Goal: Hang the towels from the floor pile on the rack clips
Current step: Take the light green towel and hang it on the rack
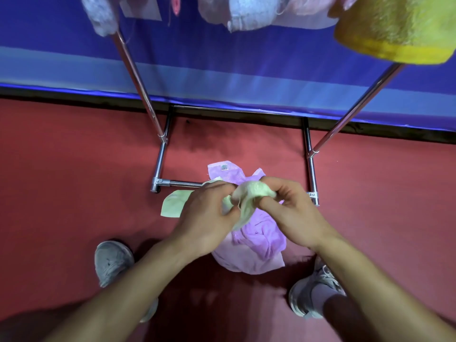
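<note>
- Held up between both hands, just above the floor pile (254, 253): a bunched pale green towel (249, 196).
- On the left hand (207, 215), fingers curled in, pinching the towel's left side.
- On the right hand (288, 213), fingers and thumb closed round the towel's right side, knuckles up.
- From the bunch, a loose tail hanging down between the two wrists, over the pile.
- In the pile, a crumpled lilac towel (256, 243), directly under the hands, lying on the red carpet (74, 181) and across the near bar of the rack (160, 166).
- Left of the left hand, flat on the carpet, a pale green flap (174, 202); part of the held towel or a separate one, cannot tell.
- Rack base a chrome rectangle on the carpet, with two slanted poles rising from its sides toward the top of the view.
- Along the top edge, hanging: a yellow towel (394, 28) at the right, pinkish-white towels (246, 13) in the middle, a grey-blue towel (101, 13) at the left.
- Behind the rack, a blue backdrop (222, 70) reaching down to the carpet.
- Either side of the pile, near the bottom of the view, grey shoes (112, 262).
</note>
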Tool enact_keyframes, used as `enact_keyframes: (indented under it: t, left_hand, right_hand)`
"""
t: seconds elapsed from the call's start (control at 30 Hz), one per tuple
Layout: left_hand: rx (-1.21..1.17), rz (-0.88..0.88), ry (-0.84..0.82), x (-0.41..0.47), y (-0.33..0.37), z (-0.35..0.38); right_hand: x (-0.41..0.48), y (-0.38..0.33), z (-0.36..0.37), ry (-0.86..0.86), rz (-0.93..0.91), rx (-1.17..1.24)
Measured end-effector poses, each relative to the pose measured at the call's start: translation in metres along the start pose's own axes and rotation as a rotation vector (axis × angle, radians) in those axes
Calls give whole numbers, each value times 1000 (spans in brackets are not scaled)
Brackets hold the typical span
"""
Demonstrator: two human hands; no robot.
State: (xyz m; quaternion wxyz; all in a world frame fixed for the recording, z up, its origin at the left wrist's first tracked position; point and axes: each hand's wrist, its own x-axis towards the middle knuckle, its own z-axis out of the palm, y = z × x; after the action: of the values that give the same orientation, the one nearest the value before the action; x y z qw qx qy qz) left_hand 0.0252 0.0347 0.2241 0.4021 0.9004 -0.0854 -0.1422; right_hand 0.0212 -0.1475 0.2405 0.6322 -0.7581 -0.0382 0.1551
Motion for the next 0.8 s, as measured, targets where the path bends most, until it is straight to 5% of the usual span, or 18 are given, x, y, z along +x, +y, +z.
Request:
enact_keyframes:
  t: [0.13, 0.37, 0.6, 0.8]
  left_hand:
    - [63, -132, 30, 4, -9, -3]
    - [149, -82, 42, 3, -20, 2]
    - [-64, -202, 147, 9, -26, -1]
    - [53, -175, 219, 15, -32, -14]
  right_hand:
    - [10, 16, -13, 189, -39, -37]
    - [19, 9, -40, 503, -20, 87]
    - [14, 29, -55, 336, 129, -270]
    - [13, 32, -62, 365, 101, -409]
